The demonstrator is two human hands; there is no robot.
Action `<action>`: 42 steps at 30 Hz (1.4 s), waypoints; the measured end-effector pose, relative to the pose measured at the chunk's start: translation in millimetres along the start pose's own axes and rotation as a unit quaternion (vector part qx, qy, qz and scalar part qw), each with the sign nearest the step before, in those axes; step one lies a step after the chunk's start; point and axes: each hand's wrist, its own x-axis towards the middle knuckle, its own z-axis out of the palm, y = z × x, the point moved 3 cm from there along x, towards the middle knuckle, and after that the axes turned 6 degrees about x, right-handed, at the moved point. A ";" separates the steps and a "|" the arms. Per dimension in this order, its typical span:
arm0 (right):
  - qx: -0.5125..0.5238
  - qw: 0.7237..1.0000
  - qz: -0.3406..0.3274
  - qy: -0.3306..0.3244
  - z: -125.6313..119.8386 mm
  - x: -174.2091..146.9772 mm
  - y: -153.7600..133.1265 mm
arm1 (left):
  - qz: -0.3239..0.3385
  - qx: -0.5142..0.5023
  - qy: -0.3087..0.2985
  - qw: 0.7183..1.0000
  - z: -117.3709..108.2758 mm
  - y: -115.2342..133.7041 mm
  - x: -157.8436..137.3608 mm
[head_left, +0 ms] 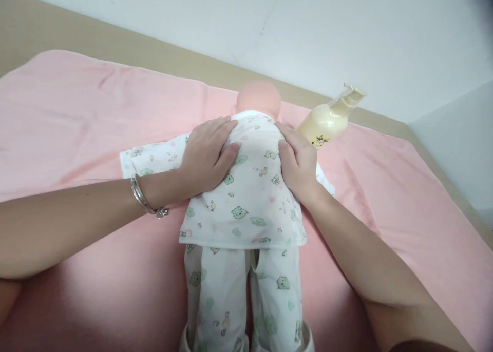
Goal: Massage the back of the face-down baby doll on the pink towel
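A baby doll (259, 96) lies face down, its bald head away from me. It wears a white shirt (250, 188) and matching white trousers (223, 295), both printed with green bears. My left hand (210, 154) rests flat on the left side of the doll's upper back, fingers stretched towards the collar and thumb apart. On the right side, my right hand (298, 159) lies over the doll's shoulder with fingers slightly bent. Neither hand visibly pinches the cloth. The doll's face and hands are hidden.
Under the doll spreads a pink blanket (96, 270) on a wooden surface (127, 41). A pale yellow pump bottle (327, 118) with a clear cover over its top lies tilted beyond my right hand. A white wall (346, 39) stands behind. A silver bracelet (142, 195) circles my left wrist.
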 end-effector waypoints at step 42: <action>0.002 1.000 0.023 0.007 -0.2 1.9 -1.3 | 0.007 0.003 -0.004 1.000 -1.4 -1.0 0.1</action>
